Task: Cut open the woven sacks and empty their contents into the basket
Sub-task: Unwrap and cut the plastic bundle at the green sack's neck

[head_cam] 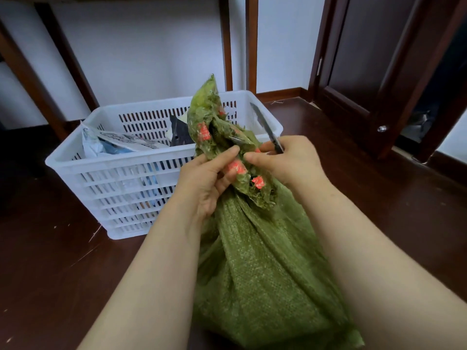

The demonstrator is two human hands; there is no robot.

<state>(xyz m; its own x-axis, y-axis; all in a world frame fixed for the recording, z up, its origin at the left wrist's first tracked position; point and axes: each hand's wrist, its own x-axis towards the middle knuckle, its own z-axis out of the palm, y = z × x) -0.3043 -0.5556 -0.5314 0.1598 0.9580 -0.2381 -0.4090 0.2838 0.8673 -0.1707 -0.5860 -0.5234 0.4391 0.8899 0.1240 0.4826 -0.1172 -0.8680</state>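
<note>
A green woven sack [265,269] stands on the dark floor in front of me, its neck bunched and wrapped in clear tape with red print. My left hand [207,180] grips the taped neck from the left. My right hand [285,160] holds a knife [265,125] with its dark blade pointing up and away, while its fingers also pinch the neck. Just behind the sack stands the white slotted plastic basket [121,178], holding grey and black parcels.
Dark wooden table legs [227,41] rise behind the basket against a white wall. A dark wooden door frame [394,79] stands at the right. Dark floor stretches to both sides of the sack.
</note>
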